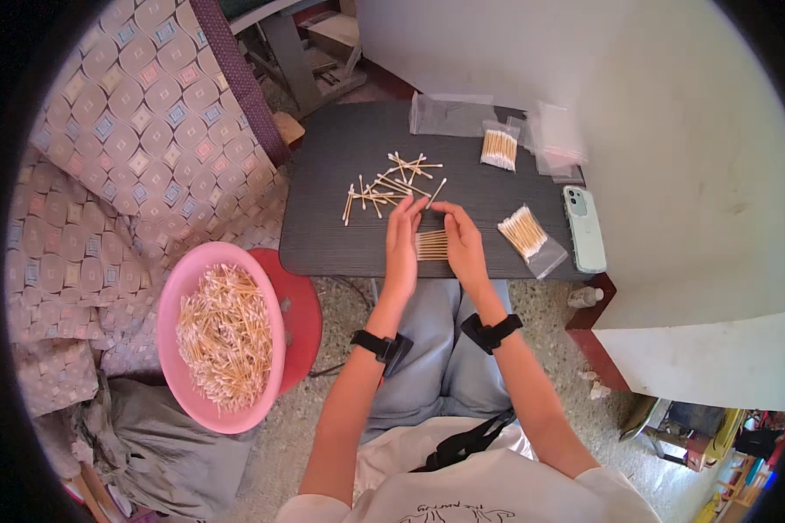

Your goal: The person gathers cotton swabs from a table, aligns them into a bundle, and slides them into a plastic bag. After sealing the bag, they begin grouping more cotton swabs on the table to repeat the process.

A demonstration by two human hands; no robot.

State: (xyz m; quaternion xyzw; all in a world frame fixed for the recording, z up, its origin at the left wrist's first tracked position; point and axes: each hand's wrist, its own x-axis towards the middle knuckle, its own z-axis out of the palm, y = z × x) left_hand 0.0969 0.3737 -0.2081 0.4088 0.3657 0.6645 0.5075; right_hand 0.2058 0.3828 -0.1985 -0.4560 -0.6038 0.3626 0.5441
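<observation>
On the dark tabletop, a flat row of cotton swabs (432,247) lies side by side between my two hands, their tips partly covered. My left hand (401,248) borders the row on the left, its fingers stretched out. From the other side my right hand (467,248) flanks the same row, fingers extended and slightly bent toward the left hand. One slanted swab (439,190) is close to the fingertips; whether a finger touches it I cannot tell. Just beyond my left hand, loose swabs (392,187) lie scattered in a heap.
A clear bag of swabs (523,234) lies right of my hands, another bag (500,146) farther back. Empty clear bags (452,115) rest along the dark table's (331,148) far edge. A phone (584,228) sits at right. A pink basin (167,340) full of swabs stands on a red stool (305,322).
</observation>
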